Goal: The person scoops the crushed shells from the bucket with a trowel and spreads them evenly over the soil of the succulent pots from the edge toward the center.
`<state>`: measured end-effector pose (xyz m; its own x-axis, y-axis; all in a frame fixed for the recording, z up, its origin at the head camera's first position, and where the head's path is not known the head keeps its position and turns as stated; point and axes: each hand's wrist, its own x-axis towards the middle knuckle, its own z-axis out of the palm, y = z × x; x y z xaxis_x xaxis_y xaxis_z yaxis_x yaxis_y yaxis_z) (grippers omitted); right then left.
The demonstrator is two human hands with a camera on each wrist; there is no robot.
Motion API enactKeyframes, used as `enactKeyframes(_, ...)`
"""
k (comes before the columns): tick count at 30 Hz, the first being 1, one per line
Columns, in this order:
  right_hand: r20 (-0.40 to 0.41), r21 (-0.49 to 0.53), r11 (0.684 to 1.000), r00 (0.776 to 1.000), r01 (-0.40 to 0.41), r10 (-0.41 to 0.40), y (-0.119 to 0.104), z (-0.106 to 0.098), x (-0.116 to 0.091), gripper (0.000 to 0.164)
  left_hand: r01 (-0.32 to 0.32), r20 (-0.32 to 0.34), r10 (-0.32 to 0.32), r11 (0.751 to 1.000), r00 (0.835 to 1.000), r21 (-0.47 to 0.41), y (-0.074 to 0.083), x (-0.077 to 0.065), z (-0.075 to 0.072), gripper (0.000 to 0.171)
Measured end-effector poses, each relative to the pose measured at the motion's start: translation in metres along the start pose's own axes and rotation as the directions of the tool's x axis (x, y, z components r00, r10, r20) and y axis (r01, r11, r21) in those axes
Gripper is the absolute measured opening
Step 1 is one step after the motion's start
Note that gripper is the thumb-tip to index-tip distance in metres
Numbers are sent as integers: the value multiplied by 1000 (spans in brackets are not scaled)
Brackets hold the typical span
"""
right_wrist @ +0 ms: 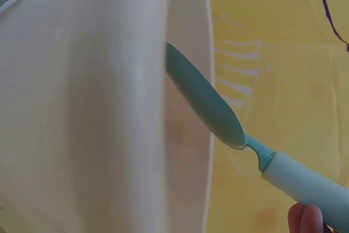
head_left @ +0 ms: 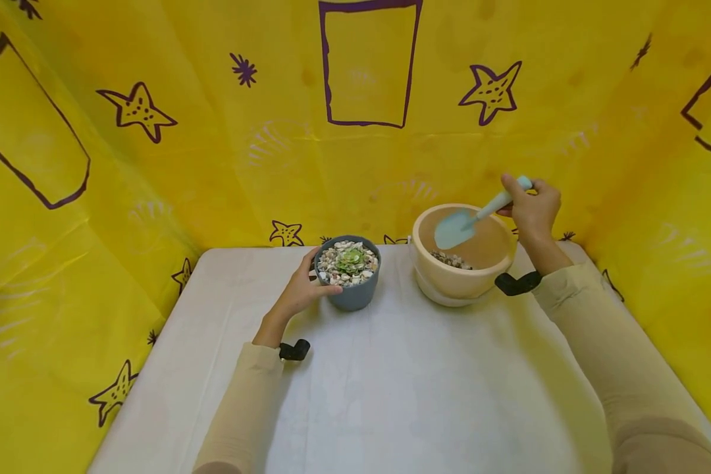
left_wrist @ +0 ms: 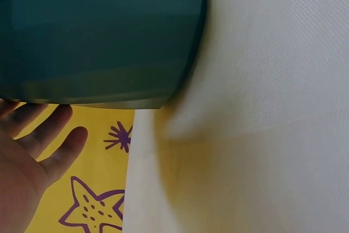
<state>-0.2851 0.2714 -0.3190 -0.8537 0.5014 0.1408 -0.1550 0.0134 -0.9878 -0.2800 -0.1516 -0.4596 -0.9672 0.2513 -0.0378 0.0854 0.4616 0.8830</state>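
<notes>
A dark grey plant pot point(head_left: 354, 296) stands on the table, filled with pale pebbles around a small green succulent point(head_left: 351, 261). My left hand point(head_left: 299, 289) grips it from the left, thumb along the near side and fingers at the far side; the left wrist view shows fingertips against the pot wall. My right hand point(head_left: 535, 209) holds the handle of a light blue garden trowel point(head_left: 453, 230), whose blade tilts down inside the mouth of a larger cream pot point(head_left: 450, 289). A few pebbles point(head_left: 450, 259) lie at that pot's bottom. In the right wrist view the trowel blade point(right_wrist: 204, 96) is partly hidden by the rim.
Both pots stand near the back edge of a white-covered table point(head_left: 403, 388). Yellow sheeting point(head_left: 213, 171) printed with starfish encloses the back and sides. The cream pot is right of the grey one, with a narrow gap between them.
</notes>
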Motion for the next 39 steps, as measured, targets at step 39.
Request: enactKeyframes(39, 138, -339, 941, 990, 9, 40, 51, 9, -9, 38, 2, 7, -2, 1000, 1000, -13, -2, -1, -2, 115)
